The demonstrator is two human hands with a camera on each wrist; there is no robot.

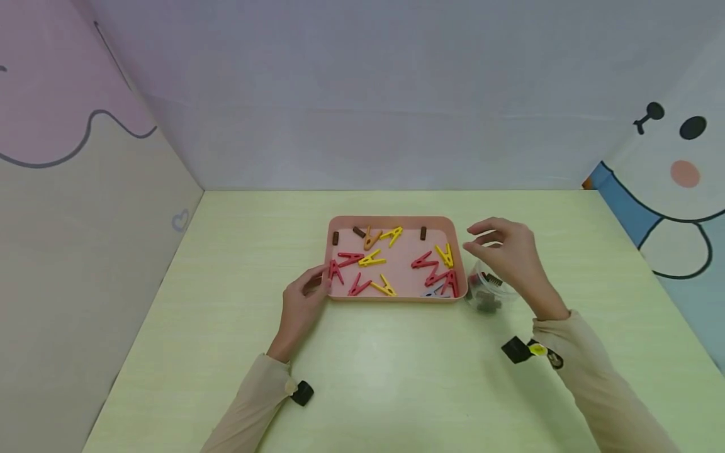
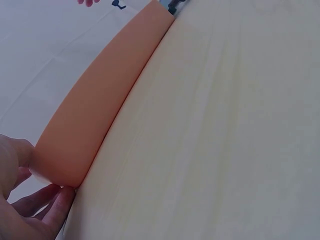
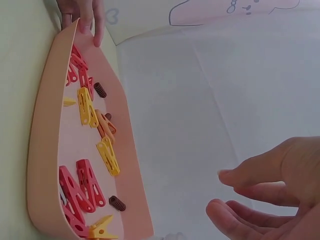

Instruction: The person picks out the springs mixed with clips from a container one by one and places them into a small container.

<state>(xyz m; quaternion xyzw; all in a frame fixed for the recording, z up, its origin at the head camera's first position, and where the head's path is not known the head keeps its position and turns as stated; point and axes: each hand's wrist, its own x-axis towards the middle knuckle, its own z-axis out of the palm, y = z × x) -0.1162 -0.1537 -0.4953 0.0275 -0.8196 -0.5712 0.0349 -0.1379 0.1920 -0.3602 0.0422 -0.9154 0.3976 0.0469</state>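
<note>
On a pale table point(image 1: 368, 371), we see the left hand point(image 1: 304, 296) gripping a pink tray point(image 1: 403, 272) of clothespins point(image 1: 387, 289) by its left end, while the right hand point(image 1: 510, 246), loosely parted and empty, hovers near a clear jar point(image 1: 486, 302) just beside the tray's right end.

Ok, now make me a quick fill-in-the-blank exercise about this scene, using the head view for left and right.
1. The left hand grips the ____ end of the pink tray.
2. The clear jar stands on the tray's ____ side.
3. The right hand holds ____.
4. By the tray's far wall, the peg between a brown spring and a yellow peg is ____.

Missing words: left; right; nothing; orange.
</note>
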